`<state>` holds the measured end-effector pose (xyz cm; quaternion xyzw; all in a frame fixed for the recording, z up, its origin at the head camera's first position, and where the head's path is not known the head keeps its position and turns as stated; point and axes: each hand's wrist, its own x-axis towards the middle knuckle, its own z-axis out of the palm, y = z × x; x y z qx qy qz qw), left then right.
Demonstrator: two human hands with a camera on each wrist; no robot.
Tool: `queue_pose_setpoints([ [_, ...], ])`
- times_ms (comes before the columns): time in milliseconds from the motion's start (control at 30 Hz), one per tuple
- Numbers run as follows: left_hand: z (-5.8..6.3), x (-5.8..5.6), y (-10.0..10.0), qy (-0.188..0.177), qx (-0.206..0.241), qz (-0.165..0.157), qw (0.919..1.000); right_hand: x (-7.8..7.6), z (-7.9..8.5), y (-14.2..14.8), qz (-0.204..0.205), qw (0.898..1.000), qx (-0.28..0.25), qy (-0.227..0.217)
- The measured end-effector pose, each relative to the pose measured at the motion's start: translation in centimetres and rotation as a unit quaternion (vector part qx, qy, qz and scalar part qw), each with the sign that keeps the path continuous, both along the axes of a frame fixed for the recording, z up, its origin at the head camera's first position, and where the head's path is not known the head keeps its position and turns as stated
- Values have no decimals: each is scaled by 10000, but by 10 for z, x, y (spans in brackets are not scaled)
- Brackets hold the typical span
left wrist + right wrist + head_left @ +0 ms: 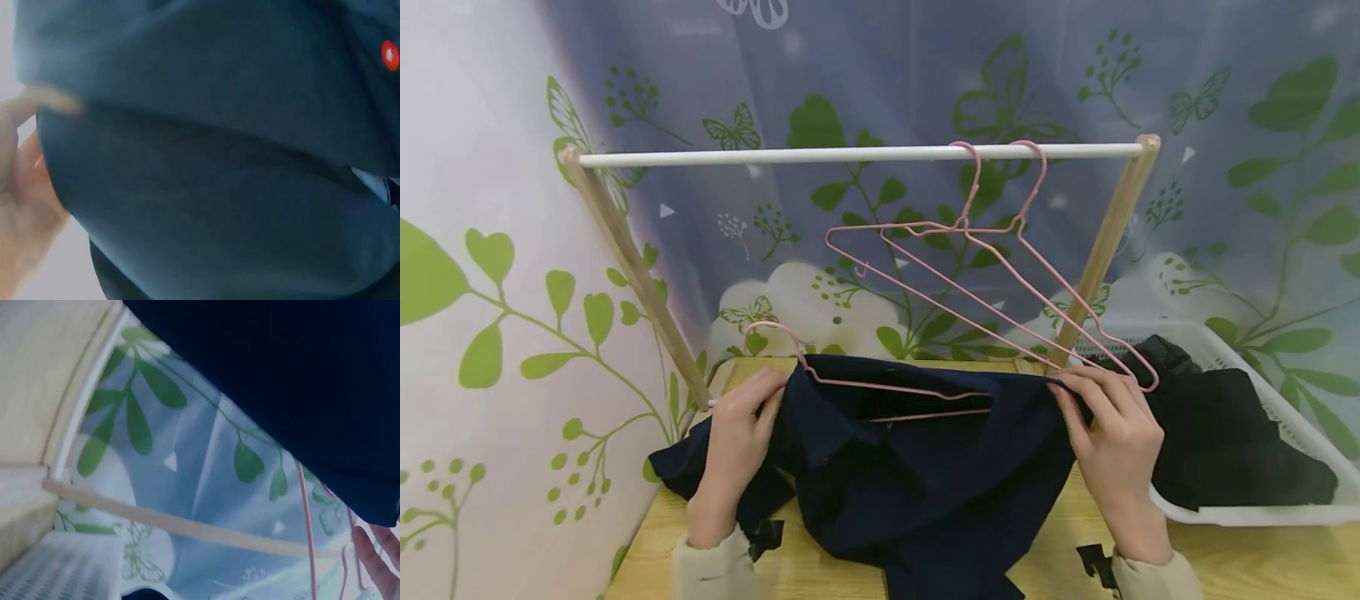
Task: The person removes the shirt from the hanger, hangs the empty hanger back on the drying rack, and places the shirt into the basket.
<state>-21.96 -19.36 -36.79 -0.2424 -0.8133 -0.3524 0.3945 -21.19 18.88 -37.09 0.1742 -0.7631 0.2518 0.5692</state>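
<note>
A dark navy collared shirt hangs between my two hands, its neck opening facing up. Inside the neck lies a pink wire hanger, with its hook standing out at the left of the collar. My left hand pinches the shirt's left shoulder near that hook. At the other shoulder, my right hand pinches the cloth between thumb and fingers. The left wrist view is mostly filled by the shirt front, with a red button at its edge. Both ends of the hanger are hidden under the cloth.
A rack with a white rod and wooden legs stands behind the shirt. Two pink hangers hang on the rod's right half. To the right, a white basket holds dark clothes. Everything stands on a wooden table.
</note>
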Motion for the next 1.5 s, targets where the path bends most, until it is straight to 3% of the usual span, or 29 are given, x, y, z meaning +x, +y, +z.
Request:
queue_pose_setpoints([
  [100, 3, 2, -3, -270, -71, -423, 9987, 0, 2, 4, 13, 9998, -184, 98],
  [233, 6, 4, 0, -405, 89, -1061, 9935, -1, 1, 5, 84, 9998, -3, -187],
  [367, 7, 5, 7, -440, 218, -1295, 9904, -2, -5, 1, 271, 9965, 397, -684],
  [533, 4, 5, 14, -718, 372, -1042, 9913, -1, -12, -6, 478, 9918, 504, -1070],
  [800, 7, 8, 7, -572, 550, -142, 9967, 2, -1, -7, 366, 9955, 13, -868],
  [1067, 9, 7, 10, -460, 608, -324, 9966, 4, -3, -13, 367, 9959, 255, -784],
  [1500, 12, 11, -2, -412, 464, -457, 9970, 7, 6, -7, 174, 9997, 142, 130],
])
